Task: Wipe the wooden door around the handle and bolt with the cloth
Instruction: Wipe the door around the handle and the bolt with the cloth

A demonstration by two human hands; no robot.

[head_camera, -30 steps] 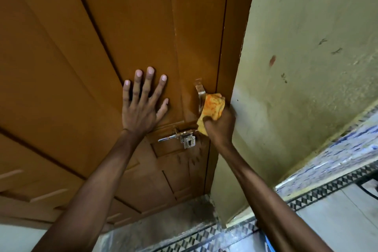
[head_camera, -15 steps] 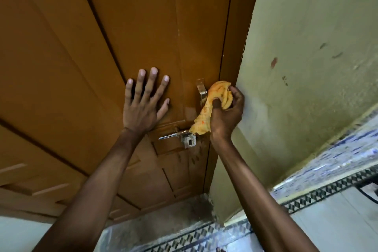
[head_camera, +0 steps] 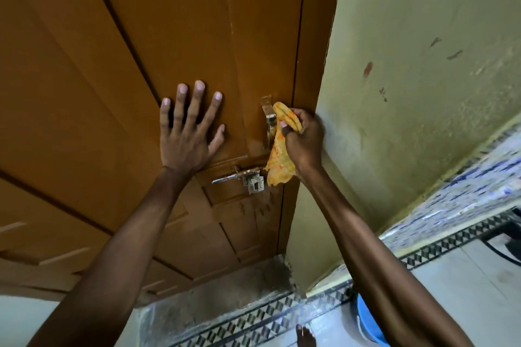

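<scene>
The brown wooden door [head_camera: 183, 22] fills the left of the view. My left hand [head_camera: 189, 132] lies flat on it with fingers spread, holding nothing. To its right, my right hand [head_camera: 304, 138] grips a yellow-orange cloth [head_camera: 280, 160] against the door edge, beside the metal pull handle [head_camera: 269, 118]. The cloth's loose end hangs down over the right end of the metal bolt [head_camera: 242, 173], whose latch plate shows below.
A pale green wall [head_camera: 423, 79] meets the door frame on the right. Below are a grey threshold [head_camera: 225, 290], patterned floor tiles [head_camera: 267, 321], a blue bucket rim [head_camera: 366, 324] and a foot [head_camera: 304, 335].
My right hand first rose with the cloth beside the handle, then came down slightly, and the cloth's end now hangs lower over the bolt. My left hand stays pressed in place.
</scene>
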